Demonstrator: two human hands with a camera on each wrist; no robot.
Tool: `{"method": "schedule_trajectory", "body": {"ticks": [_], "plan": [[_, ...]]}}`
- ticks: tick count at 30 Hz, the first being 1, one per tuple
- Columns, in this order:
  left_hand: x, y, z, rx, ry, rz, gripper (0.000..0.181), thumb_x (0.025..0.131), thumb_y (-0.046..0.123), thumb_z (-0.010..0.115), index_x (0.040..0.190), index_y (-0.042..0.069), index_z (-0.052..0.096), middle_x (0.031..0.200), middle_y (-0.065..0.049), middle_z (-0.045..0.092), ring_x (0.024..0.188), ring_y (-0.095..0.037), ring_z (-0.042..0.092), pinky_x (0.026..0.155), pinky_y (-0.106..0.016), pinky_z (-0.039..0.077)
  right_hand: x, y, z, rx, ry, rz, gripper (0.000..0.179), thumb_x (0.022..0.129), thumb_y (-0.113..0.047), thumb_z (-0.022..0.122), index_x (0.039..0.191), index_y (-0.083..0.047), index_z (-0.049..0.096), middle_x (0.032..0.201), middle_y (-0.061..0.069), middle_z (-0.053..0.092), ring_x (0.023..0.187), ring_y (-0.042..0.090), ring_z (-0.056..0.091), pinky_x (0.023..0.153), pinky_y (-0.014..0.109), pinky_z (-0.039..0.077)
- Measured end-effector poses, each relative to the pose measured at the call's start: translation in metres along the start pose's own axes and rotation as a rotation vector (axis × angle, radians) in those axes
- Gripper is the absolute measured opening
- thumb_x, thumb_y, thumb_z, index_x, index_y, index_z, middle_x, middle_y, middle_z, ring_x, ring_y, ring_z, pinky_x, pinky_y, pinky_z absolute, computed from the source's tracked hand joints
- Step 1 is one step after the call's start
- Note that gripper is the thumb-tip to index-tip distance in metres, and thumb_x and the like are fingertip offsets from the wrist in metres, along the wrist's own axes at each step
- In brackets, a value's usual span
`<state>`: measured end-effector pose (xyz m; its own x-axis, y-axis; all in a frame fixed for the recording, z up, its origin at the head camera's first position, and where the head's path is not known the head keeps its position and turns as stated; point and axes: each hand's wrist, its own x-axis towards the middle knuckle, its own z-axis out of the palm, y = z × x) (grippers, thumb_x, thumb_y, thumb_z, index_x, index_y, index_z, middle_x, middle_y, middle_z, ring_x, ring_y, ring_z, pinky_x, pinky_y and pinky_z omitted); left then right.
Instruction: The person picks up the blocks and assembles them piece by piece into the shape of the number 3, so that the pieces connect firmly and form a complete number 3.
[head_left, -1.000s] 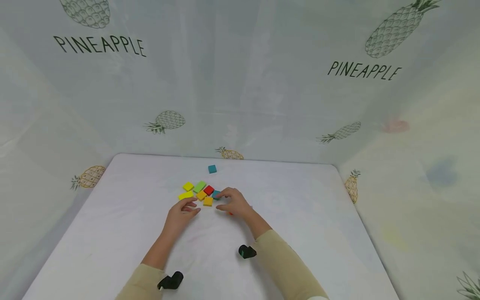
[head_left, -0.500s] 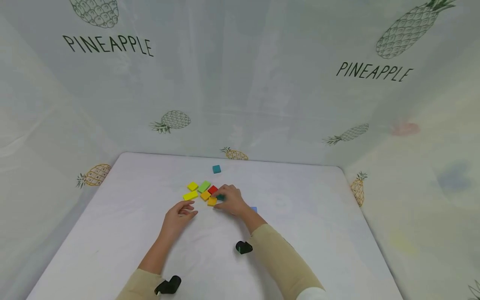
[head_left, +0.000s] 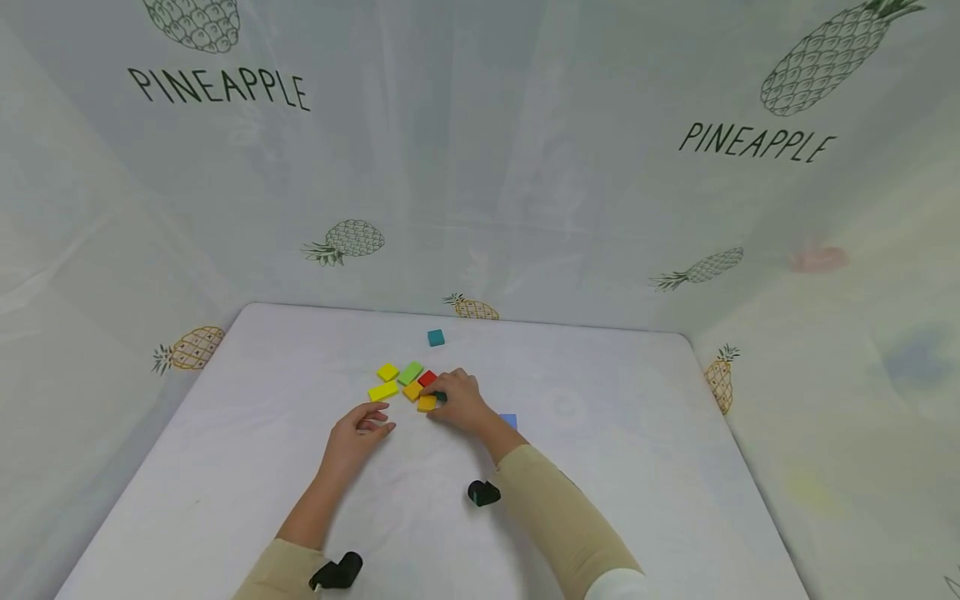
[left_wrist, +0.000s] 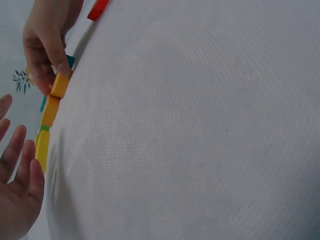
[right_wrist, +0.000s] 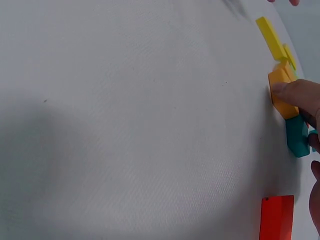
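Note:
My right hand (head_left: 461, 400) pinches an orange-yellow block (head_left: 427, 404) between thumb and fingers. In the right wrist view the thumb lies on the near face of that block (right_wrist: 281, 95), and a teal block (right_wrist: 297, 136) touches its end. Behind it sit a second orange block (head_left: 412, 391) and a small red block (head_left: 427, 378). My left hand (head_left: 356, 437) is held just in front of a long yellow block (head_left: 383, 392), fingers loosely bent and holding nothing. A lime green block (head_left: 410, 373) and another yellow block (head_left: 387, 372) lie behind.
Farther back on the white table (head_left: 585, 467) stands a lone teal block (head_left: 436, 337). A blue block (head_left: 509, 420) shows beside the right wrist. Another red block (right_wrist: 276, 217) lies near the right hand in the right wrist view. A pineapple-print curtain (head_left: 480, 167) hangs behind.
My right hand has moved from beside the teal block onto the orange-yellow block and now pinches it. The blue block has come into fuller view. My left hand has drawn back slightly from the blocks.

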<state>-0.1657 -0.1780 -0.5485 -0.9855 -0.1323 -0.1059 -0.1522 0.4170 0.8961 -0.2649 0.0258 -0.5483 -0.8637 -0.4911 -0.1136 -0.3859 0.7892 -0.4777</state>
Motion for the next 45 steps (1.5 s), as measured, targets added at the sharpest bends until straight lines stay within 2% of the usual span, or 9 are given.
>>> {"method": "schedule_trajectory", "body": {"ticks": [11,15,21,27,32,35,45], "plan": [[0.0,0.005,0.006,0.004,-0.011,0.0,0.041,0.087,0.02,0.075,0.125,0.01,0.064,0.105,-0.003,0.066,0.092,-0.02,0.06,0.082,-0.035,0.049,-0.009,0.002,-0.008,0.097,0.02,0.02,0.033,0.083,-0.031,0.079,0.115,-0.029,0.072,0.119,-0.011,0.062,0.11,0.014,0.042,0.093,0.035,0.035],[0.0,0.006,0.009,0.0,-0.013,0.002,0.041,0.087,0.021,0.076,0.124,0.011,0.065,0.105,-0.003,0.067,0.091,-0.019,0.06,0.082,-0.034,0.049,-0.012,0.0,-0.013,0.094,0.018,0.017,0.033,0.083,-0.032,0.079,0.115,-0.029,0.073,0.116,-0.013,0.063,0.108,0.013,0.042,0.091,0.033,0.035],[0.003,0.009,0.021,-0.021,-0.047,0.012,0.04,0.086,0.021,0.076,0.124,0.012,0.065,0.104,-0.002,0.067,0.091,-0.019,0.06,0.08,-0.031,0.05,-0.021,0.008,-0.025,0.084,0.02,-0.012,0.031,0.084,-0.031,0.078,0.114,-0.028,0.073,0.113,-0.014,0.064,0.11,0.014,0.043,0.095,0.034,0.034],[0.004,0.016,0.035,-0.02,-0.077,0.019,0.039,0.087,0.019,0.075,0.124,0.011,0.065,0.104,-0.003,0.066,0.091,-0.021,0.06,0.079,-0.03,0.051,-0.033,0.019,-0.038,0.157,0.016,-0.019,0.031,0.085,-0.027,0.078,0.116,-0.024,0.073,0.114,-0.011,0.064,0.111,0.015,0.046,0.099,0.035,0.037],[0.003,0.022,0.047,-0.017,-0.099,0.023,0.039,0.087,0.02,0.075,0.124,0.013,0.065,0.103,-0.003,0.066,0.091,-0.021,0.059,0.08,-0.031,0.051,-0.043,0.031,-0.046,0.239,-0.001,0.01,0.031,0.086,-0.022,0.077,0.117,-0.021,0.071,0.109,-0.011,0.062,0.101,0.015,0.052,0.085,0.028,0.047],[0.003,0.024,0.054,-0.016,-0.112,0.029,0.038,0.087,0.02,0.075,0.123,0.014,0.066,0.102,-0.001,0.065,0.09,-0.02,0.059,0.08,-0.03,0.052,-0.05,0.038,-0.051,0.265,-0.008,0.032,0.033,0.086,-0.022,0.076,0.118,-0.02,0.07,0.108,-0.011,0.06,0.098,0.016,0.052,0.079,0.025,0.048],[0.002,0.038,0.076,-0.031,-0.123,0.1,0.039,0.086,0.017,0.076,0.123,0.01,0.066,0.105,-0.007,0.066,0.089,-0.02,0.059,0.079,-0.031,0.053,-0.071,0.064,-0.067,0.291,0.036,0.101,0.033,0.085,-0.019,0.077,0.117,-0.019,0.071,0.107,-0.009,0.061,0.095,0.017,0.052,0.075,0.028,0.048]]}}
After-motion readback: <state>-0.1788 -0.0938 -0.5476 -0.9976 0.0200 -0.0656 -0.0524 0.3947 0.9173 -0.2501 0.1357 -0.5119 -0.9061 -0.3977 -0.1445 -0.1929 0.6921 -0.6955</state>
